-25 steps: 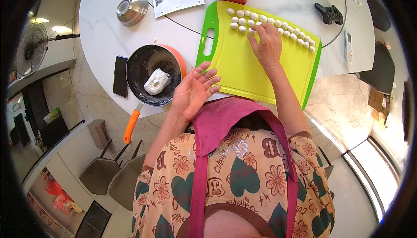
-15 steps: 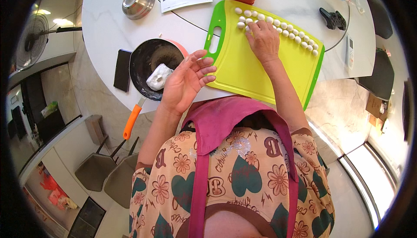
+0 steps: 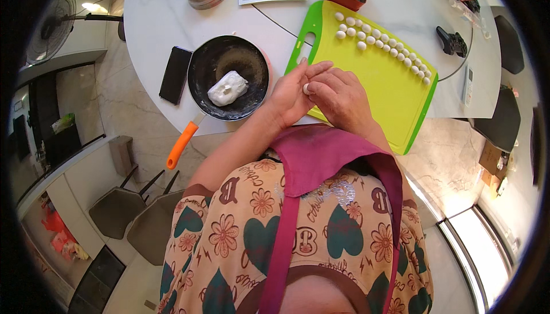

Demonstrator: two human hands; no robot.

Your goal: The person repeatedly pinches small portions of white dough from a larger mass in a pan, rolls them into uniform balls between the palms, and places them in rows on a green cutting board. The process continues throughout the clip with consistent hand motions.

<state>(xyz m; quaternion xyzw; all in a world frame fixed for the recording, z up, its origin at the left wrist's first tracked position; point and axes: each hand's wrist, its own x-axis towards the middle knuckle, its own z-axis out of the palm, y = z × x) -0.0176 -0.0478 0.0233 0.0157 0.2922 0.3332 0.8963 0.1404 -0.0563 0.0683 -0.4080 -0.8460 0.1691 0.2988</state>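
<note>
At twelve o'clock from the apron (image 3: 329, 153), the right hand (image 3: 345, 97), now drawn back from the cutting board (image 3: 395, 96), pinches a small white ball (image 3: 306, 89) over the open left hand (image 3: 290, 92), apparently moving the work from board to palm. At eleven o'clock, a white lump (image 3: 227, 89) sits inside a pan (image 3: 253, 65); farther off, at one o'clock, more balls (image 3: 386, 48) line the board's far side.

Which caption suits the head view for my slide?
Right hand and left hand meet at a small white ball, near a yellow board of more balls and a dark pan.
</note>
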